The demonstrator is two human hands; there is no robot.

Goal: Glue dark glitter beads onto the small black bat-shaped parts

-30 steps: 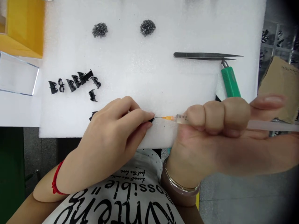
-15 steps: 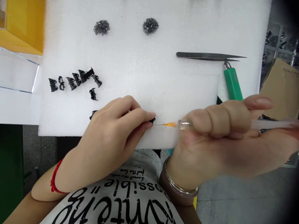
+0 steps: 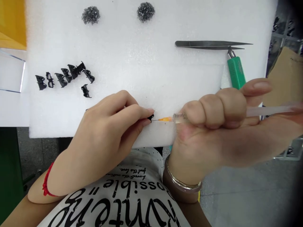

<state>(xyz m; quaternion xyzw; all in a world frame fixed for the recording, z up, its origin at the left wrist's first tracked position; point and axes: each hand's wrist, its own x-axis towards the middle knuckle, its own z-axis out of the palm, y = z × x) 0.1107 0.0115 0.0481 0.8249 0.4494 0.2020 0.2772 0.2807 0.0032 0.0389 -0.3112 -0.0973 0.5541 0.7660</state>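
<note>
Between thumb and fingertips, my left hand (image 3: pixel 109 129) pinches a small black plastic part (image 3: pixel 151 118), mostly covered by the fingers. My right hand (image 3: pixel 213 126) is wrapped round a clear syringe (image 3: pixel 180 118) with an orange needle hub (image 3: pixel 165 119). The thin needle points left and its tip is at the black part; whether it touches cannot be made out. The plunger sticks out on the right side of the fist. More black plastic parts (image 3: pixel 62 79) lie in a loose row left of my hands on the white foam sheet (image 3: pixel 123 50).
Two piles of tiny dark pieces, a left pile (image 3: pixel 91 15) and a right pile (image 3: pixel 146 12), lie at the back. Black tweezers (image 3: pixel 201 44) and a green-handled knife (image 3: pixel 236 72) lie at the right. A yellow box (image 3: pixel 13 23), a clear tray (image 3: pixel 11 72) and brown cardboard (image 3: pixel 284 75) flank the foam.
The view has shifted, so most things sit higher and further left. The needle tip now reaches the black part's edge. Both hands keep their grips.
</note>
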